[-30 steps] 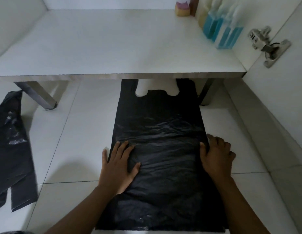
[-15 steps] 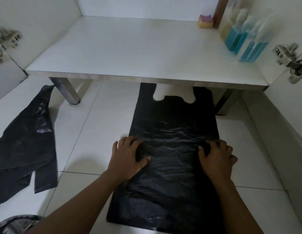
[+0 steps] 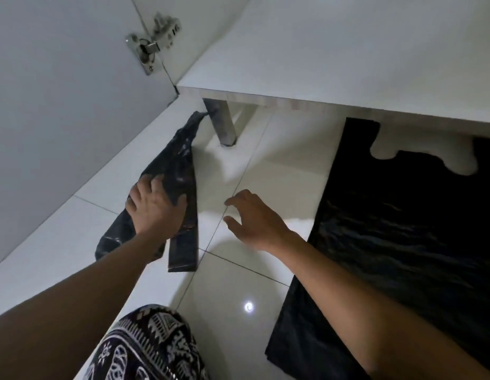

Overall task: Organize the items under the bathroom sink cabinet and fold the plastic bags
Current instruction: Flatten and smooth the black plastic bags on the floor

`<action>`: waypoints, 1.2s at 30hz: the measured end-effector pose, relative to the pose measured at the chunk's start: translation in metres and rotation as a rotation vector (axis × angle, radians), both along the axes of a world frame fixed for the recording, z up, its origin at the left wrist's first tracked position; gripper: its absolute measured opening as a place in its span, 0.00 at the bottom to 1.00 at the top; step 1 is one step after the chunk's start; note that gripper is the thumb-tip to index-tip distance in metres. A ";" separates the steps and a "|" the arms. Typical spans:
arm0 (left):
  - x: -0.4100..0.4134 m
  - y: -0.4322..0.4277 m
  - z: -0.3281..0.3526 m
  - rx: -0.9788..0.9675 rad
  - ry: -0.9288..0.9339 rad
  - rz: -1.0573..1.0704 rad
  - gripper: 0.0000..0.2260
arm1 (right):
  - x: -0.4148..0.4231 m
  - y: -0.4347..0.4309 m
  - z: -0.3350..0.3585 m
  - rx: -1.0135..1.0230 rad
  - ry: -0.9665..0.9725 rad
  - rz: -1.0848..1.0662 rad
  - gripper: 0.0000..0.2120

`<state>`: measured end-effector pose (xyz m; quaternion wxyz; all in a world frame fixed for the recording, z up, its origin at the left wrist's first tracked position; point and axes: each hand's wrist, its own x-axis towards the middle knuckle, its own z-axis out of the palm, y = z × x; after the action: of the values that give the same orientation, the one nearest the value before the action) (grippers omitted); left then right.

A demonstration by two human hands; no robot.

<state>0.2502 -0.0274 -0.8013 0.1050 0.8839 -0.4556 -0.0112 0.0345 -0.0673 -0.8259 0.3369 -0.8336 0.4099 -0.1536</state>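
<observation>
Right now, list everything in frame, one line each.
flat bag: 1, black, spread on the floor at right, handles under the shelf
bunched bag: 1, black, left, near the door
shelf: 1, white, top right
leg: 1, metal, under the shelf's left corner
hinge: 1, metal, top left
door: 1, white, left
floor: white tiles
patterned cloth: 1, black and white, bottom edge
left hand: 1, grips the bunched bag
right hand: 1, fingers spread, over bare floor between the bags
</observation>
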 end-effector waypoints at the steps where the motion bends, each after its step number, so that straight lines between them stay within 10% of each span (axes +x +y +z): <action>1: 0.009 0.003 -0.001 0.003 0.075 0.034 0.34 | 0.012 0.000 -0.004 0.025 0.004 0.038 0.19; 5: 0.027 0.010 -0.011 -0.034 0.368 0.104 0.36 | 0.042 0.003 -0.021 0.073 -0.002 0.083 0.21; 14: -0.024 -0.006 -0.023 -0.073 0.144 -0.470 0.17 | 0.018 -0.021 0.018 0.640 -0.729 -0.317 0.12; 20: -0.077 -0.006 -0.001 -0.236 -0.314 -1.137 0.15 | -0.060 -0.058 0.062 1.219 -1.273 -0.585 0.50; 25: -0.097 -0.004 0.020 -0.351 -0.360 -1.304 0.06 | -0.121 -0.050 0.093 1.004 -1.067 -0.746 0.15; 27: -0.100 0.002 0.026 -0.300 -0.233 -1.321 0.19 | -0.133 -0.046 0.105 0.934 -1.073 -0.702 0.15; 30: -0.112 0.009 0.037 -0.380 0.453 -1.173 0.33 | -0.158 -0.042 0.119 0.915 -1.204 -0.565 0.09; 33: -0.139 -0.001 0.049 -0.685 0.979 -0.500 0.22 | -0.189 -0.017 0.116 0.950 -1.506 -0.433 0.08; 36: -0.158 -0.018 0.051 -0.347 1.180 -0.068 0.35 | -0.214 0.018 0.115 0.877 -1.814 -0.316 0.28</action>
<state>0.0926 -0.0455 -0.7508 0.4813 0.6836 -0.3439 -0.4275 -0.1797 -0.0492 -0.7110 0.7722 -0.1428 0.1256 -0.6063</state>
